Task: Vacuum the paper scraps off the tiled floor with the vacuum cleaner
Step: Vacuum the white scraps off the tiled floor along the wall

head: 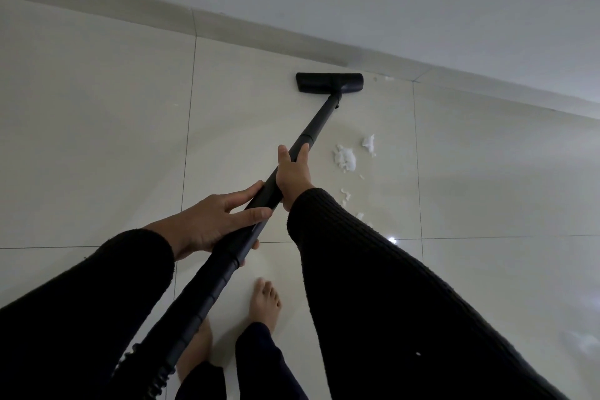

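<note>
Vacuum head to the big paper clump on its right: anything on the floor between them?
Nothing visible. Bare tile lies between the vacuum head near the baseboard and the paper clump, which sits right of the wand.

The hose (156, 380) is running off the bottom edge at lower left, so the vacuum body is lying out of sight. Both sleeves (406, 302) are being cut by the bottom edge. The wand (227, 253) is covering part of the left foot (194, 351). The right sleeve is hiding some scraps (344, 157) at right of centre. Specks (388, 77) by the skirting (324, 45) are staying too small to identify.
</note>
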A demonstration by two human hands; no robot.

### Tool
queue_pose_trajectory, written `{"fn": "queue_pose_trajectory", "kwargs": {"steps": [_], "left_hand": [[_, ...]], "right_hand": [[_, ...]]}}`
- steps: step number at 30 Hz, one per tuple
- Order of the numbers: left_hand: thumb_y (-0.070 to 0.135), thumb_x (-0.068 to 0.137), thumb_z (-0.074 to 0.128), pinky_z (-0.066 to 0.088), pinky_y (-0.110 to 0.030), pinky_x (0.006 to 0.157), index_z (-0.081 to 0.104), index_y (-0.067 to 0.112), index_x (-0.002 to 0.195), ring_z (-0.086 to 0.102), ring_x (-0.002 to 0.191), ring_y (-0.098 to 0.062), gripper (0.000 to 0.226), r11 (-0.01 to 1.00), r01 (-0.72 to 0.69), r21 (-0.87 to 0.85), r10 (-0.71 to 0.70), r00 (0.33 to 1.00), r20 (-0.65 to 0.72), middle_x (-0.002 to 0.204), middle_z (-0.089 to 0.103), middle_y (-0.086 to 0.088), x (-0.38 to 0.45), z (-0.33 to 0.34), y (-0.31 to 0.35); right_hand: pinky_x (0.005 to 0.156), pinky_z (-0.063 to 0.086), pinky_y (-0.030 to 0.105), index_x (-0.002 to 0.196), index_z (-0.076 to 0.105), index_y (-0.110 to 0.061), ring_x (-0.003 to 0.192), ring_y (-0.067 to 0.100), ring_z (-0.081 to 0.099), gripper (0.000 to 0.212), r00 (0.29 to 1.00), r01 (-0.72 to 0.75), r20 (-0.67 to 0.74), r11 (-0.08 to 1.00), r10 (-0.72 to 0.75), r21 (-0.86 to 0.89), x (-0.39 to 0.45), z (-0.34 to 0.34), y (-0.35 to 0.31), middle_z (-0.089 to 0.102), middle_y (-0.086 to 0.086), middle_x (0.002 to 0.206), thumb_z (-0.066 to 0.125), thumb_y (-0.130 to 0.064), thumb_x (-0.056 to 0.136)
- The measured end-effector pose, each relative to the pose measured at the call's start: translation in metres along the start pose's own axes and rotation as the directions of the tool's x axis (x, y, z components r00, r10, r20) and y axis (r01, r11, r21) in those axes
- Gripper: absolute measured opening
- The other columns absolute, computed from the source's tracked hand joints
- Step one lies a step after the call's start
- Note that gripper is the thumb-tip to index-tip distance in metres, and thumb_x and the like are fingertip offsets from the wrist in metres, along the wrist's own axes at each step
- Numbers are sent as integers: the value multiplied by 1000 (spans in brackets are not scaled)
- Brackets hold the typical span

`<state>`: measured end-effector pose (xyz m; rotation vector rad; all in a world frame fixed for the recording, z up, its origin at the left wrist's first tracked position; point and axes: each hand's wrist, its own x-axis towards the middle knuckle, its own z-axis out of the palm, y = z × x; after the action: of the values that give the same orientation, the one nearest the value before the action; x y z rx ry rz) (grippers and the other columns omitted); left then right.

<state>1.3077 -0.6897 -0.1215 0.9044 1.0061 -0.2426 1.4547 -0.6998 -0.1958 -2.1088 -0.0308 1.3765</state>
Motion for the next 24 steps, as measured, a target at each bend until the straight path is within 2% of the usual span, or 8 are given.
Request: {"fn": "queue_pose_trajectory", "kwargs": {"steps": [5, 17, 24], "left_hand": [[33, 84, 65, 53, -24, 46, 35, 42, 142, 64, 46, -14, 66, 1000, 6, -6, -5, 1000, 14, 58, 71, -1, 1, 3, 9], [34, 86, 62, 53, -25, 47, 31, 39, 145, 66, 46, -11, 68, 996, -6, 91, -2, 996, 94, 58, 71, 4, -27, 15, -13], [37, 86, 61, 53, -25, 49, 29, 41, 146, 66, 47, -9, 67, 987, -22, 156, 1, 992, 129, 58, 71, 4, -43, 26, -29]], "right_hand": [[111, 40, 51, 155, -4, -43, 133, 31, 43, 69, 1000, -7, -1, 1000, 7, -8, 1, -6, -6, 33, 6, 157, 40, -49, 101], [106, 44, 53, 154, -5, -44, 131, 32, 46, 70, 998, -38, -52, 996, 43, 85, -32, -10, 30, 33, 4, 156, 40, -50, 100], [112, 39, 52, 155, -4, -39, 137, 32, 41, 70, 996, -19, -83, 989, 31, 145, -53, -16, 55, 29, 6, 160, 41, -45, 101]]}}
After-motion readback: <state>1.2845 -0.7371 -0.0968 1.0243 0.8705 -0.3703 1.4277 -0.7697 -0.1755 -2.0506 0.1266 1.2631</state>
